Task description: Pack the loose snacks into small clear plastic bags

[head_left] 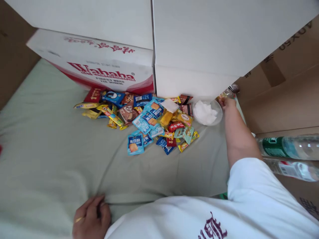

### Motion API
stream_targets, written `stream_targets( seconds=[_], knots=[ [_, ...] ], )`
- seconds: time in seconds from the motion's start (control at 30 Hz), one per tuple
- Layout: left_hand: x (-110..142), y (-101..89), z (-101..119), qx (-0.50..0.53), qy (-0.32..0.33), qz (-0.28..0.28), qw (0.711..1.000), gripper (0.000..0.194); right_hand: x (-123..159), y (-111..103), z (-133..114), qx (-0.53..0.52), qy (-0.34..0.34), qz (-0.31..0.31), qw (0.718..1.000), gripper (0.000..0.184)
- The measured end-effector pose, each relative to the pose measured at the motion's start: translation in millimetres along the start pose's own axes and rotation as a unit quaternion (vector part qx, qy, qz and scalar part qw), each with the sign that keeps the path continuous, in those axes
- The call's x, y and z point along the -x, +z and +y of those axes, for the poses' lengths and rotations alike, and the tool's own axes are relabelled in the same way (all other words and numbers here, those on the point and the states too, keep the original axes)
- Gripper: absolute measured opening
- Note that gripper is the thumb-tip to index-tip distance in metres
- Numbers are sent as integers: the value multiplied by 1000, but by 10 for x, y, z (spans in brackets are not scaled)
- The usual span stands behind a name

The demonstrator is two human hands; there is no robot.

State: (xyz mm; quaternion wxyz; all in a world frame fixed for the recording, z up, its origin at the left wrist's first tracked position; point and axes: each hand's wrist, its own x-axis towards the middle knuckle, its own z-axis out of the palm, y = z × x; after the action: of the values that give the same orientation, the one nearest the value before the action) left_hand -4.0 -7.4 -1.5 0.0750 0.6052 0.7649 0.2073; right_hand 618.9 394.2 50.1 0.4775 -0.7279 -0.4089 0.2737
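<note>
Far to the right, my right hand [226,102] reaches beside the white box's corner. Its fingers are closed at a shiny clear wrapper [228,93], partly hidden by the hand and box; what they grip is hard to see. Just left of that hand is a round clear plastic bowl [219,114] with white tissues [205,113] in it. My left hand [91,217] rests at the near edge of the green sheet [62,149], fingers curled under, with nothing visible in them. A pile of small wrapped snacks [149,118] lies between the hands, towards the boxes.
A Wahaha water carton [104,71] and a large white box [194,79] stand behind the snacks. Brown cardboard [281,103] walls the right side, with two clear plastic bottles, one green-labelled [274,146] and one red-and-white-labelled [289,168], lying near my right arm.
</note>
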Motion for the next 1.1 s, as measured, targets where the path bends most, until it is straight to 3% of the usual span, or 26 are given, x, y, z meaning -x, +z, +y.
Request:
stream_targets(
  seconds=[0.07,0.17,0.27,0.33,0.37,0.43,0.5,0.57,0.63,0.73,0.87,0.97,1.1],
  knots=[
    [28,64,9,-13,7,21,1000,21,-185,101,-84,8,67,11,998,30],
    [52,118,-37,-13,6,25,1000,22,-229,41,-226,35,123,42,991,23],
    [78,149,-98,-4,6,34,999,24,46,-201,-396,65,100,102,988,11],
    [86,161,-114,5,19,41,999,24,361,-356,-524,66,48,112,990,9],
    [86,164,-112,7,27,45,999,24,537,-404,-585,61,16,85,994,10],
    [75,159,-89,6,44,52,998,23,886,-409,-683,60,-31,-38,997,14],
    [52,145,-51,-4,69,56,996,20,1173,-297,-738,88,-32,-187,978,23],
    [23,127,-16,-10,94,69,993,18,1367,-131,-763,129,-5,-256,958,25],
    [-7,106,5,-1,114,80,990,15,1484,1,-788,133,-1,-224,966,20],
    [-35,63,4,50,129,91,986,13,1612,8,-868,27,-22,-144,989,19],
    [-35,-9,0,137,91,81,983,14,1794,-188,-984,-122,-36,-169,977,23],
    [-49,-45,36,184,51,56,980,16,1855,-169,-1006,-28,-31,-137,990,22],
    [-99,-89,101,201,26,-7,979,21,1814,141,-1007,76,-58,-85,992,27]
  ],
)
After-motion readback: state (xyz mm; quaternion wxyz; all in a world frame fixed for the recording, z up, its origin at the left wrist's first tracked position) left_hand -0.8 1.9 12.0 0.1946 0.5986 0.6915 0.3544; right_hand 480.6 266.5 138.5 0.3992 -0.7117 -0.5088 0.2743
